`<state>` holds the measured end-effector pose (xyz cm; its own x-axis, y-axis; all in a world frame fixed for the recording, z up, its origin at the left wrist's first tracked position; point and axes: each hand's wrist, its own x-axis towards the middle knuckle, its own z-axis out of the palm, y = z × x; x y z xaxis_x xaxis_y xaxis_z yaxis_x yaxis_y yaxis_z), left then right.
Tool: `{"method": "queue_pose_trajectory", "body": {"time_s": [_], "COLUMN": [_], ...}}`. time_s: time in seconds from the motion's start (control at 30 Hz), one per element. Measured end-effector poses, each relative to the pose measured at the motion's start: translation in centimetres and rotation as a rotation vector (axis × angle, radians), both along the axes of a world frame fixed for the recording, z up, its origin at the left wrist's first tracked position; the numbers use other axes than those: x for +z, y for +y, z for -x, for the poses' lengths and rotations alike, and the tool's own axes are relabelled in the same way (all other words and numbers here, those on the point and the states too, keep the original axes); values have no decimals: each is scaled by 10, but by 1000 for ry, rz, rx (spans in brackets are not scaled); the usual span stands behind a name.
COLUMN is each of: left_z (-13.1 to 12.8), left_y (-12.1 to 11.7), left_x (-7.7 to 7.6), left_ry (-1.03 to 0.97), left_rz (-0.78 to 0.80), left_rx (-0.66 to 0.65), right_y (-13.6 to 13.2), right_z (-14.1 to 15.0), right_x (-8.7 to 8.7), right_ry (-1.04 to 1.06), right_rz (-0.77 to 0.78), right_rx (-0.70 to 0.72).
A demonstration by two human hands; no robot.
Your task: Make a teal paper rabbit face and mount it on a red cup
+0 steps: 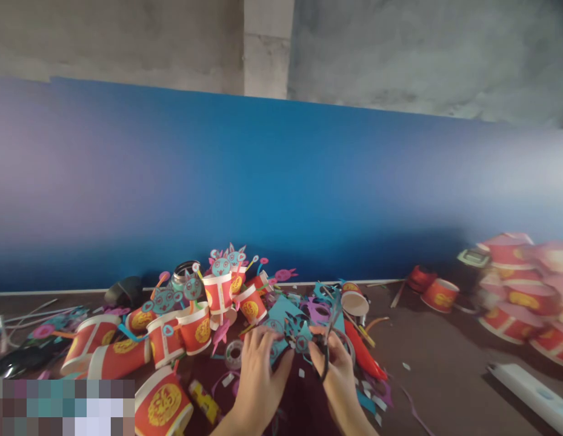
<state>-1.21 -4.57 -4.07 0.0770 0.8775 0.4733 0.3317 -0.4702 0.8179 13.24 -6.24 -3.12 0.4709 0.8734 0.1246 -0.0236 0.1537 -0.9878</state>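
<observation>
My left hand is over the cluttered tabletop, thumb apart from the bent fingers. Its fingertips reach blue paper cut-outs, and I see nothing clearly gripped in it. Scissors with dark handles are in my right hand, blades pointing up and away. Just beyond my right thumb and fingers is a small blue spiky paper cut-out; whether they pinch it I cannot tell. A roll of tape lies left of my left hand. Behind the scissors is a purple paper cut-out.
Red paper cups, several with paper faces on strips, crowd the left. Stacked red cups stand at right, blurred. A white power strip lies front right. A red pointed object lies beside my right hand. A blue panel rises behind.
</observation>
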Motion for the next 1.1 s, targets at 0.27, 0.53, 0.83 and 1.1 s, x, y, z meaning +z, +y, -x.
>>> {"method": "queue_pose_trajectory", "body": {"time_s": [0.27, 0.53, 0.83, 1.1], "left_z": [-6, -7, -11, -12], "left_y": [7, 1, -1, -3], "left_x": [5, 16, 10, 7], "left_ry": [-560, -709, -718, -722], "left_rz": [421, 537, 605, 594], "left_rx": [-88, -113, -203, -201], "right_y": [-5, -13, -16, -17], "right_z": [6, 27, 28, 31], "right_x": [-11, -15, -4, 5], "right_ry": [-40, 96, 97, 44], "right_rz": [9, 34, 50, -7], "right_rx": [317, 667, 615, 635]}}
